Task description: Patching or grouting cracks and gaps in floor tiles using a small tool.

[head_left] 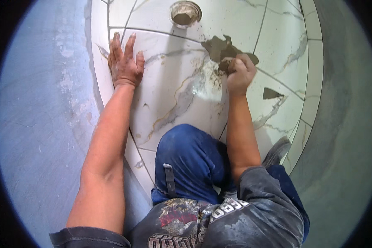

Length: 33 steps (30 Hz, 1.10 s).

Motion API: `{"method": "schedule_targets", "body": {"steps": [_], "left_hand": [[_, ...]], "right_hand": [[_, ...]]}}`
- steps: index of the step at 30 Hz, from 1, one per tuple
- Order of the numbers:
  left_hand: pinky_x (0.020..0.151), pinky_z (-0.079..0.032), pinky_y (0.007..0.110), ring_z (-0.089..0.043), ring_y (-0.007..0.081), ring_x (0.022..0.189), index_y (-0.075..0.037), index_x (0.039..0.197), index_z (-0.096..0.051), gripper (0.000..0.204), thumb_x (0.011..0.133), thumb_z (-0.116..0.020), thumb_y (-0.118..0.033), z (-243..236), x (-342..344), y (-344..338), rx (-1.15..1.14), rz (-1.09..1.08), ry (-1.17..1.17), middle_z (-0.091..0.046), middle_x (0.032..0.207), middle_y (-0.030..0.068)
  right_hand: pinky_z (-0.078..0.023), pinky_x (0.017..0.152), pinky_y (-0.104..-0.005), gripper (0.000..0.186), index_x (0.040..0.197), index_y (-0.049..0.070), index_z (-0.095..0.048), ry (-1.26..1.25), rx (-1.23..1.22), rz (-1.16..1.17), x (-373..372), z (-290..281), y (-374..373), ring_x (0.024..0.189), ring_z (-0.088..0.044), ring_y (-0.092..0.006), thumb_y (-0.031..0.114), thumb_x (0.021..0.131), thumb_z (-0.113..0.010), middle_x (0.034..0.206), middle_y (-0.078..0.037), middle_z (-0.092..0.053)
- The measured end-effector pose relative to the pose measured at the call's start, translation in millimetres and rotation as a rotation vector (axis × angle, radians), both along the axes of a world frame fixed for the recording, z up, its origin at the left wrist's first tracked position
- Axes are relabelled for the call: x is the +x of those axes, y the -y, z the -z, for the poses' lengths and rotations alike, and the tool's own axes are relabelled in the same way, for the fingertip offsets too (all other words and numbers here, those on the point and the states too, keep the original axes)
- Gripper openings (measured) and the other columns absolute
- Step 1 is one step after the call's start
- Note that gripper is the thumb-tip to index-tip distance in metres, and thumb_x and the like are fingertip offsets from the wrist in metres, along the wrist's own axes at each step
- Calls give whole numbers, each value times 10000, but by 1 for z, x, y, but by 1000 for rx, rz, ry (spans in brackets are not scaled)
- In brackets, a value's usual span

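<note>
My left hand point(125, 64) lies flat with its fingers spread on the marble-patterned floor tile point(165, 95), close to the left wall. Ahead of me, my right hand point(241, 74) is closed in a fist, low over the floor. What it grips, if anything, is hidden by the fingers. Under and beyond that fist spreads a grey-brown, wet-looking patch of paste point(219, 46) with a ragged outline, lying across a tile joint. Dark crumbs and smears point(214, 76) dirty the tile just left of the fist.
A round drain hole point(185, 15) with a rough rim opens in the floor ahead. Right of my right forearm lies a flat dark triangular piece point(273, 94). A blue wall point(45, 124) borders the left side; a grey surface point(343, 107) lies beyond the tiled edge strip point(313, 78).
</note>
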<state>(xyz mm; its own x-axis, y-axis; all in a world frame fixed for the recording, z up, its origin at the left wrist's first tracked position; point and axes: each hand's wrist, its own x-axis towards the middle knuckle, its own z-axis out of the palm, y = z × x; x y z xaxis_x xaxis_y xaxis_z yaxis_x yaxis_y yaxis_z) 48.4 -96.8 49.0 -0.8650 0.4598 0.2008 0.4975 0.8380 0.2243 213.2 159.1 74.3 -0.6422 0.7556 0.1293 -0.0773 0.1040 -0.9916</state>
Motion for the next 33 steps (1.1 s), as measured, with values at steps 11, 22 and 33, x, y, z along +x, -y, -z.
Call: {"method": "schedule_targets", "body": {"steps": [11,22,33], "left_hand": [[1167,-213,513,-214,393,1444,-321,1464,-382,590,891,-500,-394,4,0,-1,45,34,20,-218,1574,141],[1171,-201,519,-216,408,1443,-272,1478,-381,610,887,-512,-350,-7,0,0,17,42,4,-224,1572,173],[1159,-215,534,-207,414,1443,-280,1478,-374,625,876,-528,-352,-6,0,-2,21,30,28,-212,1581,154]], "right_hand": [[-299,515,-257,231,684,9,-463,-55,0,-46,4,7,-7,571,-373,-88,166,844,-516,604,5,-421],[-291,513,-258,250,681,10,-466,-132,-13,-58,10,-10,-7,546,-372,-90,191,847,-515,612,1,-427],[-280,510,-258,230,691,10,-462,-193,-4,-32,6,-20,-10,568,-362,-79,143,873,-507,623,0,-403]]}}
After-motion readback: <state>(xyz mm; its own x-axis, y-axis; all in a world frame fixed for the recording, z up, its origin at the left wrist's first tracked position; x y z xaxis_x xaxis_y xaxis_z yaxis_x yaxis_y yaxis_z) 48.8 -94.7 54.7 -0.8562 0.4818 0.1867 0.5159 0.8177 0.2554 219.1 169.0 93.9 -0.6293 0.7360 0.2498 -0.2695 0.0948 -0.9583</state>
